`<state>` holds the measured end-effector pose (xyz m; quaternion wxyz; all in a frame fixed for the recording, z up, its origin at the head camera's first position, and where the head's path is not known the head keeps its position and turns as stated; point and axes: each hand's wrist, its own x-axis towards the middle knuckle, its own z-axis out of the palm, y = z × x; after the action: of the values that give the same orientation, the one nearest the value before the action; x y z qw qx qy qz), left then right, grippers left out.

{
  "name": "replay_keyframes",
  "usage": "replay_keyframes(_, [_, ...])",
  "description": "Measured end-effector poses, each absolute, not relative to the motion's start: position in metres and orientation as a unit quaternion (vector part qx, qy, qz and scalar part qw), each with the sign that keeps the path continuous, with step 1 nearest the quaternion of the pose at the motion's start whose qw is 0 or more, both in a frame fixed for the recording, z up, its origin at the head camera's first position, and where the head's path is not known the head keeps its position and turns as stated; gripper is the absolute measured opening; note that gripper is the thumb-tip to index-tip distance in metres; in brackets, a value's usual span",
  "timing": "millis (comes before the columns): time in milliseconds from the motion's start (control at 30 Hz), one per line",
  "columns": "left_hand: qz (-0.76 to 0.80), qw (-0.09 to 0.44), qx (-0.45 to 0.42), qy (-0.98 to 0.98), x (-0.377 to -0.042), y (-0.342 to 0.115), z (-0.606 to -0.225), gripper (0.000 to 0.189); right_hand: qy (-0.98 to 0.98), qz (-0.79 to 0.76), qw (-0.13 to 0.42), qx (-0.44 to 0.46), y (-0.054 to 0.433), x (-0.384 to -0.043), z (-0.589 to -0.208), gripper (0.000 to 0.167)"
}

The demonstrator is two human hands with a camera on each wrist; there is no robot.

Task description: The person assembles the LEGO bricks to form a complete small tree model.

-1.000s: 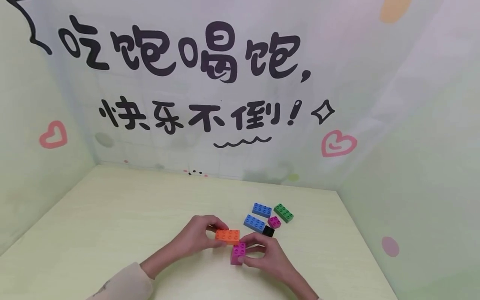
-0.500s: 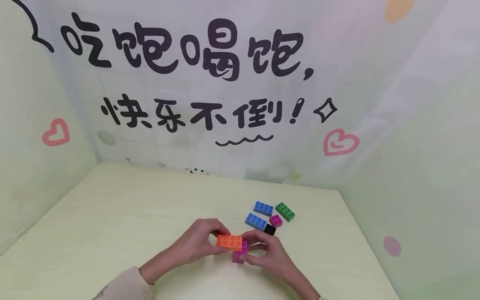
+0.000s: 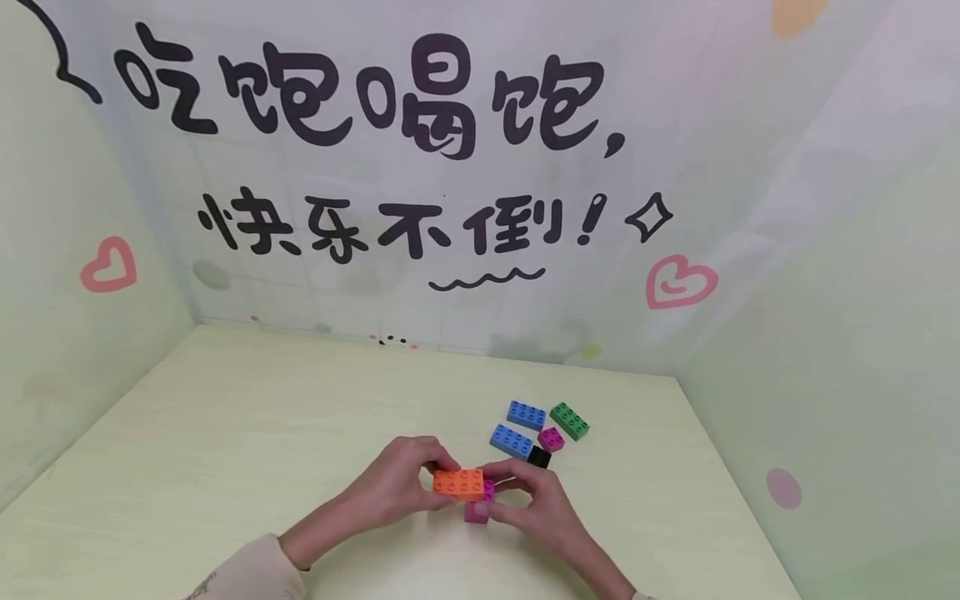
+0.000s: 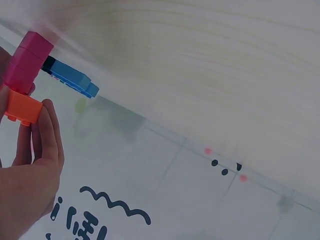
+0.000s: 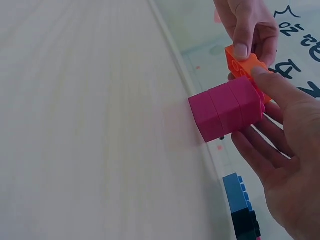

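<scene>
In the head view, the left hand [image 3: 393, 485] pinches the orange brick [image 3: 459, 483] between thumb and fingers, with its studs facing up. The right hand [image 3: 531, 504], at 3 o'clock from that brick, grasps the pink stack [image 3: 476, 512], whose visible part lies at 5 o'clock from the orange brick. The right wrist view shows three layers in the stack and the orange brick against its studded end; whether the two are pressed fully together I cannot tell. The right thumb reaches to where they meet.

At about 2 o'clock from the hands, loose bricks lie on the table [image 3: 247, 417]. The near blue brick [image 3: 512, 442] has a small black brick [image 3: 538, 457] just beside it at 4 o'clock. The far blue brick [image 3: 527, 415] has a green brick [image 3: 570, 421] at 3 o'clock and a small magenta brick [image 3: 551, 439] between 4 and 5.

Towards 12 o'clock stands a pale wall [image 3: 315, 179] with large black lettering. A light sleeve [image 3: 251, 573] covers the left forearm at 7 o'clock.
</scene>
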<state>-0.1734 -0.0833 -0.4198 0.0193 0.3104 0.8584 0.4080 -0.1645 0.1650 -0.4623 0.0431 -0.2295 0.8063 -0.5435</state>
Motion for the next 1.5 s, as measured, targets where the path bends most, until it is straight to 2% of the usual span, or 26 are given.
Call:
replay_keyframes(400, [0.421, 0.037, 0.301, 0.855, -0.176, -0.078, -0.422, 0.032, 0.800, -0.558, 0.030, -0.220, 0.165, -0.167, -0.463, 0.032])
replay_keyframes(767, [0.460, 0.039, 0.288, 0.839, -0.178, -0.064, -0.432, 0.036, 0.807, -0.549, 0.030, -0.214, 0.164, -0.168, -0.466, 0.032])
replay_keyframes(1133, [0.494, 0.066, 0.291, 0.816, -0.189, -0.068, -0.439, 0.034, 0.812, -0.536, 0.036, -0.227, 0.166, -0.170, -0.463, 0.034])
replay_keyframes(1500, [0.483, 0.066, 0.281, 0.827, -0.191, -0.069, -0.440, 0.035, 0.811, -0.536, 0.041, -0.233, 0.170, -0.174, -0.465, 0.032])
